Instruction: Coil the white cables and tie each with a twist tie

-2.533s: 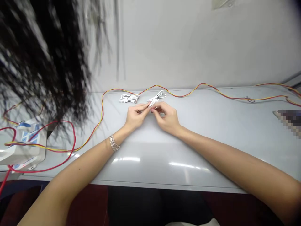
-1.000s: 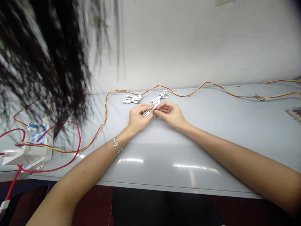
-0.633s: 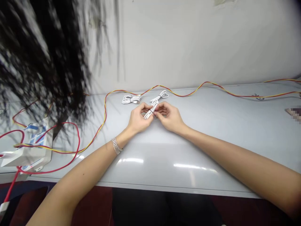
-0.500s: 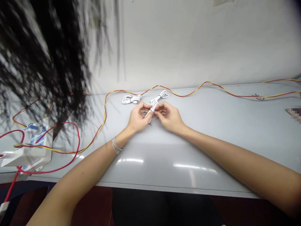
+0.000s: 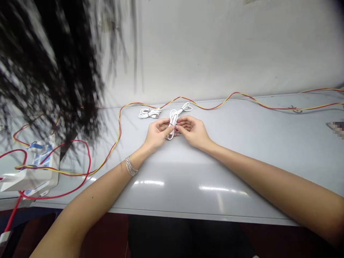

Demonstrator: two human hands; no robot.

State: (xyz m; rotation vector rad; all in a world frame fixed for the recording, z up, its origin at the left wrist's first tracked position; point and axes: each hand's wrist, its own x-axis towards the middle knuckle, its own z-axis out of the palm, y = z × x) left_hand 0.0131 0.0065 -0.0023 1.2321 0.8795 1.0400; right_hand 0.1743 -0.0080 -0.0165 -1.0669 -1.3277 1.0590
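Between my two hands is a bundled white cable, folded in loops with a dark tie round its middle. My left hand pinches it from the left, thumb on top. From the other side my right hand has its thumb and fingertips closed at the cable's tie. A second white cable bundle, also tied, lies on the table just beyond my left hand. Behind the held one, a third bundle rests on the table near the wall.
A twisted red and yellow wire runs along the back of the grey table. At left, a white power strip sits among red cable loops. Dark hair blocks the upper left. A blurred object lies at the right edge.
The held cable has been turned so its looped face shows more fully and it stands more upright. Both hands stay in nearly the same place.
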